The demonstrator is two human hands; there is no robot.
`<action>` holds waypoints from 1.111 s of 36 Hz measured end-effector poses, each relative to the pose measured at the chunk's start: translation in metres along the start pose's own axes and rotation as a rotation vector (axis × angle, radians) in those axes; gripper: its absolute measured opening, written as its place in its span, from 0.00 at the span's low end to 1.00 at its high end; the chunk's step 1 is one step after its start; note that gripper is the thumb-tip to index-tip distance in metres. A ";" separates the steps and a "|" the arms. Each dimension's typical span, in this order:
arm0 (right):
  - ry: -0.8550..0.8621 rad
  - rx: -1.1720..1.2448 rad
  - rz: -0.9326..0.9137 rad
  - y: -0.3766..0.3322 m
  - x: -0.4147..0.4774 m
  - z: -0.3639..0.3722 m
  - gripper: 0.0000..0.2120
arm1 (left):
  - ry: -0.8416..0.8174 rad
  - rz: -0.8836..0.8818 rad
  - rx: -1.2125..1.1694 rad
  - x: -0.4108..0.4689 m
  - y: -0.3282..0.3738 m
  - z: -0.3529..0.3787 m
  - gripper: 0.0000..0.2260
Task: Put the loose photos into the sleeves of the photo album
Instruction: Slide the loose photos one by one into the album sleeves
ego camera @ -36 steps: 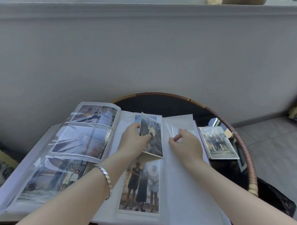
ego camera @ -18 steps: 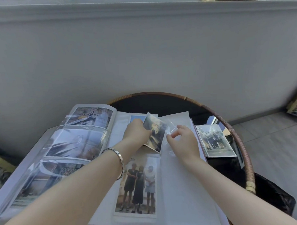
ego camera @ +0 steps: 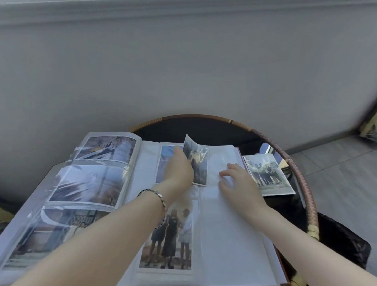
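From the head camera, we have the photo album (ego camera: 230,238) lying open on the round surface (ego camera: 301,181), and we place everything else against it.

The loose photo (ego camera: 197,162) stands over the album's right-hand page, near its far edge. Its top corner is lifted and the print is bowed. We judge it light, thin and springy, with a glossy face that marks and slips easily. It should therefore be held by its edges and fed in straight, since a bent corner would likely catch on the film.

Our left hand (ego camera: 180,169) grips that photo along its left edge. The fingers are closed round it from behind and the thumb is hidden from us.

Our right hand (ego camera: 236,181) sits just right of the photo on the same page. Its fingers are spread and loosely bent, with the fingertips on the clear sleeve (ego camera: 222,163). We see nothing held in it.

Another print (ego camera: 269,174) lies just off the album's right edge, beside that hand and untouched.
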State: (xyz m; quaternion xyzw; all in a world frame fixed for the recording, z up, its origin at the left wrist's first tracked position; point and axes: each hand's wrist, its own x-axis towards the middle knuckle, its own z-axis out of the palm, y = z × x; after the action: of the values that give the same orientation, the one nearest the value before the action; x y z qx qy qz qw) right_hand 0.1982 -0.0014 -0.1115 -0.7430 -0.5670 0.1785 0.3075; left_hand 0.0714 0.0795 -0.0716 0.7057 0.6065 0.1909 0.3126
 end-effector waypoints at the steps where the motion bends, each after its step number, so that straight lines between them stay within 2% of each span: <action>1: -0.006 -0.014 -0.010 0.001 -0.002 0.000 0.14 | -0.003 0.005 0.022 -0.002 0.001 0.000 0.15; 6: -0.011 -0.034 -0.051 0.003 -0.007 -0.002 0.12 | -0.132 0.016 0.133 -0.007 0.005 0.001 0.12; 9: -0.024 -0.006 -0.047 0.006 -0.010 -0.004 0.12 | -0.129 0.023 0.182 -0.006 0.002 -0.001 0.07; 14: 0.048 0.083 -0.002 0.015 -0.017 -0.006 0.15 | -0.090 0.000 0.031 -0.001 -0.004 0.002 0.01; 17: 0.078 0.153 0.028 0.018 -0.020 -0.006 0.17 | -0.125 -0.006 -0.019 -0.001 -0.002 0.003 0.04; 20: 0.106 0.172 0.023 0.019 -0.020 -0.004 0.18 | -0.149 -0.003 -0.026 -0.002 0.001 0.004 0.10; 23: 0.126 0.147 0.000 0.020 -0.020 -0.001 0.18 | -0.198 -0.023 -0.092 -0.002 0.005 0.007 0.08; 27: 0.143 0.119 -0.012 0.022 -0.021 0.002 0.18 | -0.258 -0.004 0.003 -0.003 0.013 0.008 0.09; 32: 0.150 0.119 0.001 0.023 -0.021 0.002 0.16 | -0.200 -0.005 0.065 0.001 0.015 0.009 0.06; 38: 0.150 0.110 -0.007 0.023 -0.022 0.003 0.16 | -0.216 -0.035 0.019 0.005 0.013 0.014 0.12; 40: 0.153 0.105 -0.010 0.023 -0.022 0.003 0.16 | -0.224 -0.046 -0.022 0.004 0.012 0.013 0.11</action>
State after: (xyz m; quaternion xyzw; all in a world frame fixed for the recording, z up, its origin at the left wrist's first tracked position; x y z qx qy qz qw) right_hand 0.2072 -0.0253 -0.1310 -0.7345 -0.5356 0.1490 0.3892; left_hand 0.0896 0.0800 -0.0732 0.7049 0.5818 0.1101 0.3905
